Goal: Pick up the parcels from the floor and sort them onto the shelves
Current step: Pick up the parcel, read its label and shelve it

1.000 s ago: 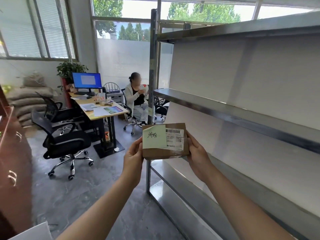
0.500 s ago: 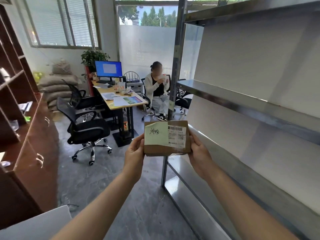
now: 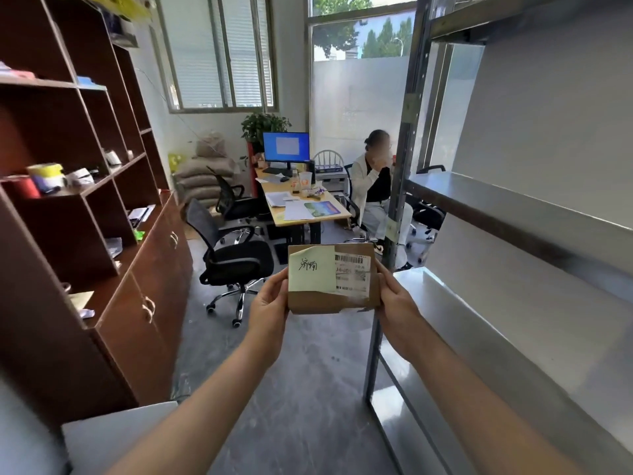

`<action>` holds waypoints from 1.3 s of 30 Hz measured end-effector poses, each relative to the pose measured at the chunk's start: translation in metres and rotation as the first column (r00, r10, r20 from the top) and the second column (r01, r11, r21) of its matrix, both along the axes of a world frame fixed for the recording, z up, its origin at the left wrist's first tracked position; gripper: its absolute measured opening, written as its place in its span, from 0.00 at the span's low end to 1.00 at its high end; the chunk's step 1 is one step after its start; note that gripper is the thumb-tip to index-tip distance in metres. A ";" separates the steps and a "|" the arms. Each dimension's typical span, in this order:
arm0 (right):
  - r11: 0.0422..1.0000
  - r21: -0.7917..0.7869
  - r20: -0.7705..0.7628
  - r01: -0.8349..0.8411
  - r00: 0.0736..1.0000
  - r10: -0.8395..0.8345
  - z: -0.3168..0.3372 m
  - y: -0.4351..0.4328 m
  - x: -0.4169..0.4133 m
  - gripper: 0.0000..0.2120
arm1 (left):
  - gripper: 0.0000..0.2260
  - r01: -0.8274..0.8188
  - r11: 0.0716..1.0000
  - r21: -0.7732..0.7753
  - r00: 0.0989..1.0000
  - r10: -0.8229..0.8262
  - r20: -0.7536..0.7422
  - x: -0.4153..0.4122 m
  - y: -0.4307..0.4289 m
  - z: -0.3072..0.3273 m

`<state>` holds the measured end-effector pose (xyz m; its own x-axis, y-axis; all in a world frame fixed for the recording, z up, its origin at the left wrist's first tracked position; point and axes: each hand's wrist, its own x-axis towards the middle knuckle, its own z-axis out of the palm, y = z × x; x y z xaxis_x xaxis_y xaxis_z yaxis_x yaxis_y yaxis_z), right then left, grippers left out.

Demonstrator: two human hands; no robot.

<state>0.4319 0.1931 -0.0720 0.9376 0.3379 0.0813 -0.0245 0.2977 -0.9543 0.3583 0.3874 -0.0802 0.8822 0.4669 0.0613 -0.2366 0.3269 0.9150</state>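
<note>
A small brown cardboard parcel [image 3: 329, 299] is held upright in front of me, its face towards the camera. It carries a pale yellow sticky note with handwriting and a white barcode label. My left hand [image 3: 270, 299] grips its left edge and my right hand [image 3: 397, 303] grips its right edge. The metal shelving unit [image 3: 513, 214] stands to my right, with bare steel shelves at several heights; the parcel is level with the corner post, just left of the shelves.
A dark wooden cabinet [image 3: 102, 234] with open compartments lines the left side. Two black office chairs [image 3: 233, 258] and a desk [image 3: 301, 214] with a monitor stand ahead; a person sits behind the desk. A white box [image 3: 113, 437] lies at lower left on the grey floor.
My view has swung left, bringing the wooden cabinet into sight. The parcel stays held between both hands in the same way, at about the same height.
</note>
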 end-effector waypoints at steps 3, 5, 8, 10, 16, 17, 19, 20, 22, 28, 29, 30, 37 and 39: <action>0.999 0.012 -0.001 -0.053 0.999 0.053 -0.001 0.003 0.018 0.19 | 0.10 -0.042 0.999 0.009 0.999 0.042 -0.002 0.009 0.000 -0.002; 0.996 0.020 -0.008 -0.082 0.997 0.082 -0.002 0.007 0.027 0.19 | 0.10 -0.072 0.997 0.004 0.997 0.072 -0.012 0.013 0.002 -0.004; 0.995 0.020 -0.029 -0.098 0.995 0.099 -0.009 0.015 0.038 0.19 | 0.10 -0.121 0.993 0.000 0.992 0.121 -0.029 0.017 0.005 -0.008; 0.993 0.017 -0.045 -0.114 0.992 0.114 -0.012 0.023 0.046 0.19 | 0.10 -0.141 0.990 0.002 0.989 0.141 -0.033 0.020 0.010 -0.010; 0.988 0.013 -0.058 -0.152 0.987 0.153 -0.017 0.052 0.067 0.19 | 0.09 -0.181 0.983 -0.009 0.982 0.181 -0.046 0.035 0.036 -0.013; 0.988 0.015 -0.061 -0.153 0.986 0.154 -0.017 0.058 0.070 0.20 | 0.09 -0.183 0.983 -0.011 0.982 0.183 -0.045 0.038 0.042 -0.015; 0.988 0.010 -0.059 -0.153 0.986 0.154 -0.018 0.071 0.076 0.20 | 0.10 -0.184 0.983 -0.019 0.982 0.183 -0.038 0.046 0.055 -0.018; 0.988 0.005 -0.056 -0.154 0.987 0.154 -0.018 0.078 0.080 0.20 | 0.10 -0.183 0.983 -0.021 0.983 0.182 -0.037 0.050 0.062 -0.019; 0.989 -0.002 -0.056 -0.147 0.988 0.147 -0.018 0.093 0.088 0.20 | 0.11 -0.182 0.983 -0.021 0.983 0.181 -0.039 0.059 0.077 -0.022; 0.987 -0.032 -0.042 -0.158 0.987 0.157 -0.011 0.139 0.115 0.20 | 0.08 -0.158 0.986 -0.058 0.987 0.157 -0.023 0.092 0.128 -0.022; 0.987 -0.037 -0.041 -0.154 0.987 0.152 -0.010 0.148 0.120 0.20 | 0.08 -0.152 0.987 -0.056 0.988 0.151 -0.022 0.099 0.138 -0.021; 0.988 -0.040 -0.040 -0.151 0.988 0.149 -0.009 0.158 0.126 0.20 | 0.08 -0.146 0.988 -0.055 0.989 0.145 -0.020 0.106 0.149 -0.020; 0.992 -0.010 -0.049 -0.126 0.991 0.125 -0.010 0.232 0.164 0.20 | 0.09 -0.117 0.991 -0.068 0.993 0.116 -0.008 0.150 0.226 -0.025; 0.992 -0.013 -0.063 -0.125 0.990 0.123 -0.013 0.255 0.174 0.20 | 0.09 -0.120 0.991 -0.056 0.993 0.119 -0.021 0.160 0.249 -0.030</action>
<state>0.6061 0.4482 -0.0849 0.8915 0.4527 0.0174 -0.1195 0.2721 -0.9548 0.5183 0.6367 -0.1099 0.8205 0.5714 0.0166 -0.2612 0.3489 0.9000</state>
